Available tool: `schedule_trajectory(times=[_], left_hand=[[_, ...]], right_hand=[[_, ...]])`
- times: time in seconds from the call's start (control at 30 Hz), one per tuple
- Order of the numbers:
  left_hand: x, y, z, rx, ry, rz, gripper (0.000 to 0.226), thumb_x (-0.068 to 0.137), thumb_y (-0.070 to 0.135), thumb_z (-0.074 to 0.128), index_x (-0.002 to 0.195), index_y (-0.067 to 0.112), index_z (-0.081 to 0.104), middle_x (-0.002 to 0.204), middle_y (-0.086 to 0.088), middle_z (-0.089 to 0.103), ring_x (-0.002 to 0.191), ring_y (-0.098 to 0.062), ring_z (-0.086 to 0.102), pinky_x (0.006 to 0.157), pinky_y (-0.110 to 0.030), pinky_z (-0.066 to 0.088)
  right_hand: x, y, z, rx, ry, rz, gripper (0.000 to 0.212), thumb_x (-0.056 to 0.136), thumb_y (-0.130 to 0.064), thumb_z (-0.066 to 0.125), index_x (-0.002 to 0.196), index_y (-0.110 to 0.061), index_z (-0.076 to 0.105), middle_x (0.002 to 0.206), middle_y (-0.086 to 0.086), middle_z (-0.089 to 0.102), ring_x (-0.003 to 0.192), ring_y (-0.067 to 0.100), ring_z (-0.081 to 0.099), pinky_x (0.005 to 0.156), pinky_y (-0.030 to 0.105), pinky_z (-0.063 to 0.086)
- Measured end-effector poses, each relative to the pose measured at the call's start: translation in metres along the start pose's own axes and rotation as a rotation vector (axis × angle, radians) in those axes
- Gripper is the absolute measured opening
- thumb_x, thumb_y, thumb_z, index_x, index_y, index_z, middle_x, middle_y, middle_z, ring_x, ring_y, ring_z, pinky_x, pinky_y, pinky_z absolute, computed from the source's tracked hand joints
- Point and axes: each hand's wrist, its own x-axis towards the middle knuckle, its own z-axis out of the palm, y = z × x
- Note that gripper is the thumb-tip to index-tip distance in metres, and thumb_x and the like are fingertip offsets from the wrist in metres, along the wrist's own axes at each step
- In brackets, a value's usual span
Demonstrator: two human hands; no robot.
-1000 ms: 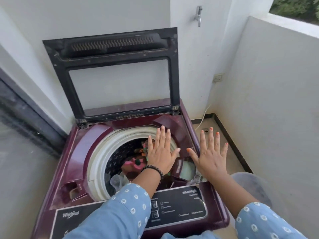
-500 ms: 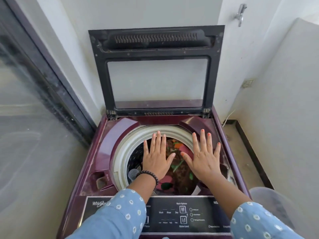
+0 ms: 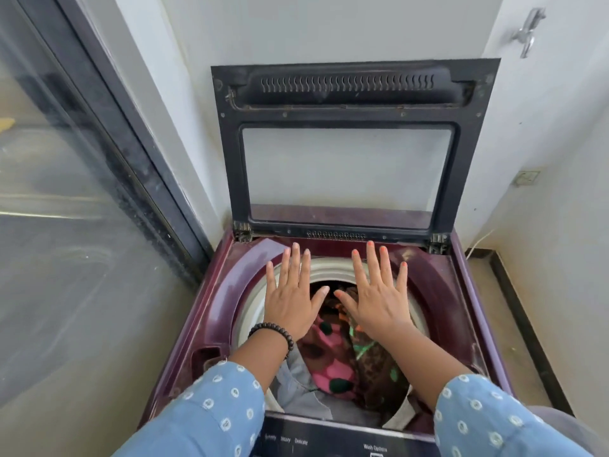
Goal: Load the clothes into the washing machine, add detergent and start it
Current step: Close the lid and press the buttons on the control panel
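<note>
Both hands, left hand [image 3: 290, 301] and right hand [image 3: 375, 300], hovered flat, fingers spread, holding nothing, mid-frame over the clothes [image 3: 333, 367]. The lid [image 3: 349, 150] stood open at upper centre, apparently for loading.

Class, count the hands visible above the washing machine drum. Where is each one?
2. The left hand is spread flat over the drum's left side; the right hand is spread flat over its right. Neither holds anything.

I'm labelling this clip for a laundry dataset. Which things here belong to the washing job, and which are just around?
Part of the job:
maroon top-loading washing machine
its raised black-framed lid
colourful patterned clothes in the drum
dark control panel
left hand, right hand, both flat and empty

Just around:
metal wall tap
wall socket
glass sliding door
</note>
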Motion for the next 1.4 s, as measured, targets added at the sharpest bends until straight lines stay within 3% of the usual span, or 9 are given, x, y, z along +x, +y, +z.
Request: schedule_trajectory(times=[0.1,0.17,0.27,0.4,0.5,0.7,0.93,1.2,1.4], left_hand=[[0.035,0.0,-0.017,0.04,0.061,0.052,0.077,0.095,0.061,0.022,0.152,0.008,0.024,0.159,-0.014,0.026,0.148,-0.029,0.022,0.114,-0.053,0.011],[0.058,0.0,-0.032,0.057,0.069,0.078,0.079,0.094,0.062,0.017,0.154,0.011,0.012,0.163,-0.013,0.014,0.151,-0.028,0.011,0.116,-0.052,0.004],[0.092,0.001,-0.054,0.046,0.125,0.128,0.079,0.09,0.065,-0.001,0.152,0.016,-0.014,0.16,-0.004,-0.022,0.148,-0.022,-0.022,0.116,-0.048,-0.018],[0.132,-0.003,-0.091,0.04,0.222,0.151,0.074,0.091,0.06,-0.004,0.15,0.02,-0.022,0.157,-0.001,-0.031,0.145,-0.018,-0.03,0.115,-0.046,-0.023],[0.165,-0.009,-0.12,0.072,0.335,0.171,0.067,0.098,0.052,0.007,0.151,0.02,-0.019,0.161,-0.003,-0.025,0.148,-0.019,-0.024,0.116,-0.047,-0.02],[0.21,-0.014,-0.169,0.13,0.422,0.17,0.068,0.104,0.041,0.024,0.153,0.017,-0.016,0.162,-0.004,-0.021,0.149,-0.022,-0.021,0.119,-0.051,-0.014],[0.22,-0.006,-0.18,0.05,0.404,0.153,0.074,0.103,0.031,0.039,0.155,0.017,-0.012,0.164,-0.003,-0.016,0.151,-0.022,-0.017,0.121,-0.051,-0.006],[0.202,0.006,-0.198,0.042,0.44,0.096,0.074,0.101,0.03,0.045,0.156,0.017,-0.002,0.165,-0.005,0.002,0.153,-0.024,-0.001,0.121,-0.054,-0.001],[0.189,0.009,-0.212,0.115,0.451,0.101,0.077,0.099,0.039,0.048,0.157,0.019,0.001,0.163,-0.006,0.016,0.151,-0.025,0.012,0.122,-0.052,0.002]], right_hand=[[0.036,0.002,-0.019,-0.037,0.081,-0.041,0.085,0.09,-0.073,0.012,0.156,-0.02,0.004,0.164,0.01,-0.002,0.151,0.032,-0.003,0.117,0.062,0.003],[0.059,0.004,-0.033,-0.062,0.123,-0.04,0.084,0.089,-0.072,0.011,0.156,-0.02,0.008,0.164,0.011,0.004,0.151,0.033,0.002,0.116,0.063,0.006],[0.091,0.009,-0.056,-0.096,0.173,-0.051,0.085,0.087,-0.07,0.005,0.155,-0.02,0.0,0.164,0.011,-0.004,0.151,0.033,-0.003,0.116,0.063,0.003],[0.131,0.013,-0.094,-0.112,0.276,-0.051,0.083,0.086,-0.07,0.005,0.152,-0.021,-0.01,0.164,0.01,-0.009,0.151,0.032,-0.007,0.116,0.063,0.002],[0.162,0.013,-0.131,-0.115,0.37,-0.052,0.081,0.089,-0.071,0.005,0.153,-0.023,-0.011,0.162,0.008,-0.016,0.15,0.031,-0.013,0.117,0.062,-0.003],[0.198,0.008,-0.184,-0.105,0.504,-0.066,0.082,0.094,-0.068,0.025,0.157,-0.022,-0.001,0.165,0.005,-0.009,0.151,0.027,-0.01,0.118,0.061,-0.003],[0.202,0.006,-0.204,-0.085,0.438,-0.031,0.075,0.096,-0.065,0.023,0.156,-0.025,0.001,0.165,0.004,0.002,0.152,0.027,-0.002,0.115,0.067,0.003],[0.184,0.0,-0.22,-0.095,0.411,-0.026,0.078,0.097,-0.057,0.039,0.156,-0.025,0.0,0.164,0.005,0.007,0.151,0.026,0.005,0.114,0.064,0.012],[0.173,-0.007,-0.228,-0.158,0.474,0.001,0.09,0.091,-0.054,0.055,0.156,-0.017,0.005,0.153,0.005,0.028,0.14,0.026,0.028,0.11,0.062,0.022]])
